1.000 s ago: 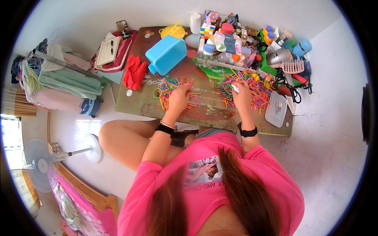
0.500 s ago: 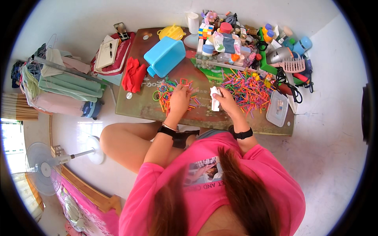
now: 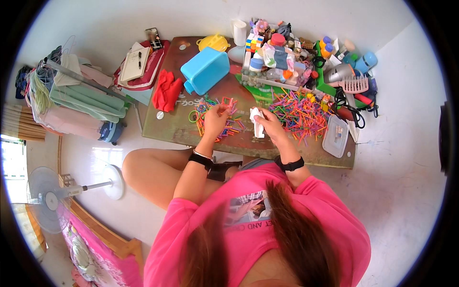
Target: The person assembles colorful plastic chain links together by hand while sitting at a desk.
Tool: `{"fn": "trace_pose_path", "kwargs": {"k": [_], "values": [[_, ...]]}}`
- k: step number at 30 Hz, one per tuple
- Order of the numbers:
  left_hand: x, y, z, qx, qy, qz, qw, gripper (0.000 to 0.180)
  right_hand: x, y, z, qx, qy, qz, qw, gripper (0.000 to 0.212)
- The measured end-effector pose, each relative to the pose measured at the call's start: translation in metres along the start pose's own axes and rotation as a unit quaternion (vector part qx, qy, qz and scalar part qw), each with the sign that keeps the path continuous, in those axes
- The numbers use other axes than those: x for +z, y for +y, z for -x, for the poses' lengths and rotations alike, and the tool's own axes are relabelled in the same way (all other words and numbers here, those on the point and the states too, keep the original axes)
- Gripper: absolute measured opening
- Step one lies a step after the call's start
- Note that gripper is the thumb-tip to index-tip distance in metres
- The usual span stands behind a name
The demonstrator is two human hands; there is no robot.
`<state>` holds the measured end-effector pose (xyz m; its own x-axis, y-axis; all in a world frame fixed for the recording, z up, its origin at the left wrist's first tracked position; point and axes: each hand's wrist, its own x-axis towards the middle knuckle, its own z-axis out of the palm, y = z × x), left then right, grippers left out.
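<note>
My left hand (image 3: 215, 120) is over the left pile of small coloured plastic sticks (image 3: 233, 126), its fingers drawn together in a pinch. Just beyond the fingertips is a red angular plastic piece (image 3: 228, 101); whether they grip it or something smaller is hidden. My right hand (image 3: 270, 124) holds a crumpled white tissue or cloth (image 3: 257, 125) between thumb and fingers, above the table between the two piles. To its right spreads a larger pile of coloured sticks (image 3: 303, 115). A green ring (image 3: 192, 116) lies at the left pile's outer edge.
Behind the left pile, a light-blue plastic container (image 3: 205, 71) lies on its side on the table (image 3: 167, 131), beside red gloves (image 3: 166, 91) and a yellow lid (image 3: 212, 43). A crowded tray (image 3: 275, 79) stands back right. A clear plastic box (image 3: 336, 136) lies at the right edge.
The whole view has shifted slightly. My left fingers have drawn back a little from the red piece, and my right hand has moved slightly left with the white tissue or cloth.
</note>
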<state>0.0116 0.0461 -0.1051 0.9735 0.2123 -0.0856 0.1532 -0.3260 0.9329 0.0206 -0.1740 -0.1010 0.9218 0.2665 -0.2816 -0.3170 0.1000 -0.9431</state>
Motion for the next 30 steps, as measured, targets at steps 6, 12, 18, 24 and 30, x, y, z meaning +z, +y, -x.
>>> {"fn": "trace_pose_path", "kwargs": {"k": [6, 12, 18, 24, 30], "values": [[0.008, 0.012, 0.011, -0.002, -0.043, 0.161, 0.986, 0.017, 0.005, -0.006, 0.006, 0.015, 0.014, -0.105, 0.994, 0.026], [0.028, 0.031, 0.039, 0.03, -0.145, 0.183, 0.972, 0.012, 0.035, -0.004, 0.012, -0.048, 0.031, -0.047, 0.997, 0.024], [0.01, 0.056, 0.042, -0.026, -0.226, 0.196, 0.954, 0.013, 0.024, -0.027, 0.016, -0.067, 0.037, -0.047, 0.996, 0.023], [-0.008, 0.068, 0.047, -0.05, -0.236, 0.231, 0.942, 0.016, -0.006, -0.054, 0.006, -0.124, 0.112, -0.104, 0.98, 0.022], [0.003, 0.062, 0.041, -0.036, -0.214, 0.306, 0.927, 0.017, 0.04, -0.044, 0.029, -0.032, -0.029, -0.112, 0.993, 0.028]]}}
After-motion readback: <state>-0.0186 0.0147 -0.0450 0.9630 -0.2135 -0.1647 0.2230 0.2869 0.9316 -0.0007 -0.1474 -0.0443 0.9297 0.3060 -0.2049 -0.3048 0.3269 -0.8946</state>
